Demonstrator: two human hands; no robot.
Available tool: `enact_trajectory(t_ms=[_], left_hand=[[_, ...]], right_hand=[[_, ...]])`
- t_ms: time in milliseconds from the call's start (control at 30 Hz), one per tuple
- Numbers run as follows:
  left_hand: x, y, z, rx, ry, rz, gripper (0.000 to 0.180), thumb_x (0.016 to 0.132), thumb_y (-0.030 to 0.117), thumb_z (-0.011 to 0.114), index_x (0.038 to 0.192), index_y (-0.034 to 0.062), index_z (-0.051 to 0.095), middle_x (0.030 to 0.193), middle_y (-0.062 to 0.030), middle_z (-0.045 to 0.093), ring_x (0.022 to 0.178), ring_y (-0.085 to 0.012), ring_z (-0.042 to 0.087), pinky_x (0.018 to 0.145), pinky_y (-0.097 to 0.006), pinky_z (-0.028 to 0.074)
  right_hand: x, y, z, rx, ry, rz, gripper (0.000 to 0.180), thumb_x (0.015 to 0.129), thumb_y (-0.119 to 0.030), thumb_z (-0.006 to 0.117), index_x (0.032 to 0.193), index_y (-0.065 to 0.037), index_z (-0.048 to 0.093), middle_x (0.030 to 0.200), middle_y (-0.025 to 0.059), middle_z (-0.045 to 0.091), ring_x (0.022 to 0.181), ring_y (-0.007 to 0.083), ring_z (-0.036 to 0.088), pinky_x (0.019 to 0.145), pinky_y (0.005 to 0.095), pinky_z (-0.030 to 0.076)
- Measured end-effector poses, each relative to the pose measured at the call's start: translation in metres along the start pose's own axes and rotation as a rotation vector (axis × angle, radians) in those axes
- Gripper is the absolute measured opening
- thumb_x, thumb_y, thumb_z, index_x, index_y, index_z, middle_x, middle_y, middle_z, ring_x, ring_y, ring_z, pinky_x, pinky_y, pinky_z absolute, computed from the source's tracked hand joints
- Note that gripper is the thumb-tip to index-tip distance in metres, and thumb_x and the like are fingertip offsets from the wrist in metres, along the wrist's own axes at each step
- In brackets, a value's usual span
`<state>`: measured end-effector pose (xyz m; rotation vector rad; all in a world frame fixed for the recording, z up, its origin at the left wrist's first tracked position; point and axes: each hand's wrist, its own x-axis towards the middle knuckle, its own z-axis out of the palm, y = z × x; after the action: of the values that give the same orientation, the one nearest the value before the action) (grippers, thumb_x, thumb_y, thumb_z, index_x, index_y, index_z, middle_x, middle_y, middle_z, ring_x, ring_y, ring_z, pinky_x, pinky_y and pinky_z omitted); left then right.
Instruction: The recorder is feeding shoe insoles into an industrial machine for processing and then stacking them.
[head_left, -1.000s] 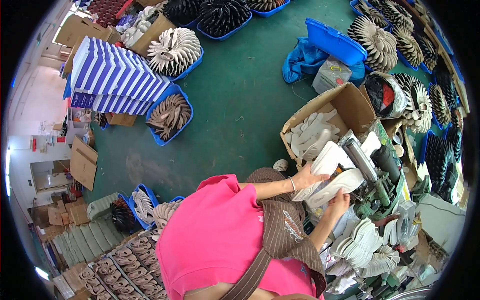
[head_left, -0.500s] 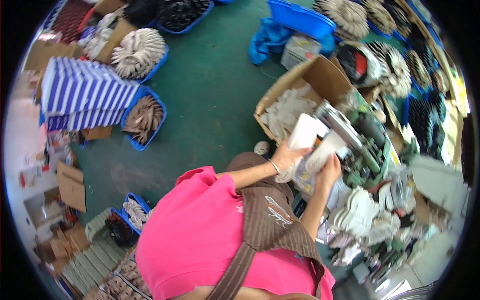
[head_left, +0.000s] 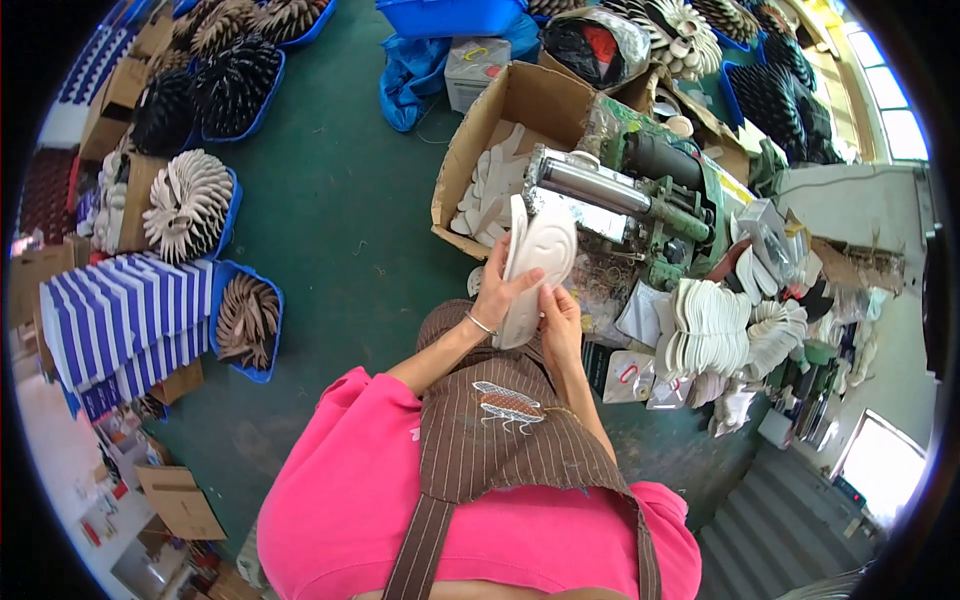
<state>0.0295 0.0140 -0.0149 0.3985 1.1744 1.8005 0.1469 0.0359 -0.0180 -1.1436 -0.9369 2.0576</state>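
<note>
In front of my lap, my left hand (head_left: 494, 302) is closed around white insoles (head_left: 548, 245), its thumb across the front one. At least two are there, one overlapping the other, their rounded ends pointing away from me. My right hand (head_left: 560, 318) pinches the lower right edge of the front insole. Just beyond them stands a green machine (head_left: 668, 215) with a shiny metal roller (head_left: 590, 187). The insoles' upper ends cover part of the machine's near corner.
An open cardboard box (head_left: 452, 190) holding loose white insoles stands beyond my left hand. Right of the machine's base are stacked white insoles (head_left: 705, 325). Blue baskets of brown insoles (head_left: 248, 320) and pale insoles (head_left: 190, 205) line the left, beside a blue-and-white striped stack (head_left: 120, 310).
The insoles were apart, one by each hand near the roller. Now they overlap, closer to my body, with both hands together on them. My view has shifted to the right.
</note>
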Motion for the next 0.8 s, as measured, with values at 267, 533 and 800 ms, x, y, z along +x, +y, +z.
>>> enact_trajectory(t_ms=[267,533,800], left_hand=[[-0.003,-0.007,-0.021,-0.181,0.063,-0.383,0.03,0.092,0.023,0.053,0.11,-0.0002,0.055,0.097,-0.0064,0.062,0.084,-0.013,0.059,0.072,-0.025,0.046],[0.007,-0.056,-0.047,0.562,-0.139,-0.076,0.049,0.093,0.029,0.05,0.131,-0.0004,0.04,0.132,-0.0124,0.042,0.12,-0.0192,0.04,0.098,-0.029,0.032],[-0.004,-0.039,-0.012,0.517,-0.158,-0.5,0.05,0.089,0.029,0.056,0.132,0.0093,0.04,0.125,-0.0089,0.051,0.111,-0.0211,0.051,0.088,-0.035,0.042]], right_hand=[[0.061,-0.028,-0.012,-0.224,0.096,-0.147,0.028,0.093,-0.025,0.05,0.098,0.001,0.06,0.079,0.0004,0.059,0.07,0.0072,0.053,0.065,0.0234,0.045],[0.057,-0.011,-0.018,-0.085,0.23,-0.017,0.019,0.087,-0.016,0.057,0.093,0.002,0.061,0.074,0.0055,0.064,0.063,0.0105,0.059,0.055,0.026,0.047],[-0.017,0.001,-0.107,-0.712,0.232,-0.228,0.031,0.078,-0.025,0.065,0.095,0.001,0.061,0.084,0.0158,0.066,0.078,0.0249,0.066,0.07,0.0357,0.051]])
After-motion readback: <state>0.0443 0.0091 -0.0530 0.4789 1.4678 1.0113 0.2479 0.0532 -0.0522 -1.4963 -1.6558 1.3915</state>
